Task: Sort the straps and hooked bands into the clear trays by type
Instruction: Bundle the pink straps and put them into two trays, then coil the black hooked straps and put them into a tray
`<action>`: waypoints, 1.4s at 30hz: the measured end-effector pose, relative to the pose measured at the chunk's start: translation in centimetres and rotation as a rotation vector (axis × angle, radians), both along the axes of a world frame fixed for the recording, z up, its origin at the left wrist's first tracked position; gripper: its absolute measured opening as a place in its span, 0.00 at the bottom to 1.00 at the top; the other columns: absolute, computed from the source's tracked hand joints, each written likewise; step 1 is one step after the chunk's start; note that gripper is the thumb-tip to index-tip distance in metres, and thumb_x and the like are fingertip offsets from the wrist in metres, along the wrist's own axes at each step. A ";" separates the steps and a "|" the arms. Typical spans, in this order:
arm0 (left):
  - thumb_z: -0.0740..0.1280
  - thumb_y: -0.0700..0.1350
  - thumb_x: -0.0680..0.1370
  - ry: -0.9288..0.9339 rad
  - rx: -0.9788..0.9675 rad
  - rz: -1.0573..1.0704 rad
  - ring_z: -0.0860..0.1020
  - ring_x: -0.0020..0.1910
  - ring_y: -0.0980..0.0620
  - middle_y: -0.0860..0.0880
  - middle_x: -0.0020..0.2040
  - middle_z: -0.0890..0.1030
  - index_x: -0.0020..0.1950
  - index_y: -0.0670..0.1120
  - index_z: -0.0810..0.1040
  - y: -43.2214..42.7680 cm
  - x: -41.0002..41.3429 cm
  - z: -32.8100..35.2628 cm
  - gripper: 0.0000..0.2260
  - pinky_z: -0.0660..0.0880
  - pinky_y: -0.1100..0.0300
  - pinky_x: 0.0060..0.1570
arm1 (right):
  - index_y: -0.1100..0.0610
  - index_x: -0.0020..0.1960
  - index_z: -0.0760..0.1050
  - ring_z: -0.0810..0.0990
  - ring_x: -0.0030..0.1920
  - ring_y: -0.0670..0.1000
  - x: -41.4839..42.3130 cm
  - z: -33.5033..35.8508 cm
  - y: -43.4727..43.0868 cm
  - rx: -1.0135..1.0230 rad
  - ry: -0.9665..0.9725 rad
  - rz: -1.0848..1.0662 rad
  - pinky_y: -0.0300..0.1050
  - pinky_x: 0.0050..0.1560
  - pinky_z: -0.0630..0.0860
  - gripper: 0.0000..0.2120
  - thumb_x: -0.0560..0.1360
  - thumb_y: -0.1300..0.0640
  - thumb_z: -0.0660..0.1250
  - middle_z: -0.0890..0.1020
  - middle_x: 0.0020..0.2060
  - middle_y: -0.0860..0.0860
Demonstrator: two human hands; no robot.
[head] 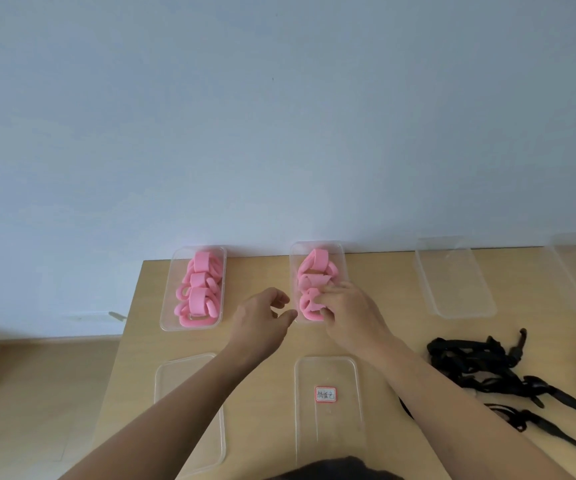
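Tangles of black hooked bands (480,365) lie on the wooden table (262,268) at right, near empty clear plastic trays (452,278). The right hand (347,311) pinches a pink foam strap (309,303) inside the middle clear tray (340,251); the left hand (262,313) hovers beside it, loosely curled, empty.

light wooden table (134,341) against a plain pale blue wall (245,116).

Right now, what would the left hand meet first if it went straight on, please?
Probably the left wall of the clear tray, just ahead of the left hand; behind it lie the pink bands the right hand grips.
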State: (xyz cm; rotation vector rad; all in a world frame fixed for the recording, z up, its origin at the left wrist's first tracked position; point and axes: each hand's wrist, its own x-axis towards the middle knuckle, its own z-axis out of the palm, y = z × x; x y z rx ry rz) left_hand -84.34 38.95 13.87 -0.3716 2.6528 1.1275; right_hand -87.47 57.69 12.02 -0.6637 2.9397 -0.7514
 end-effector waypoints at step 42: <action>0.77 0.56 0.72 0.165 -0.244 -0.567 0.62 0.76 0.49 0.52 0.76 0.66 0.78 0.52 0.66 23.7 11.7 0.0 0.37 0.61 0.57 0.74 | 0.52 0.59 0.78 0.77 0.51 0.49 14.1 -0.8 26.5 -0.146 -0.221 -0.255 0.44 0.55 0.75 0.11 0.77 0.59 0.68 0.75 0.52 0.48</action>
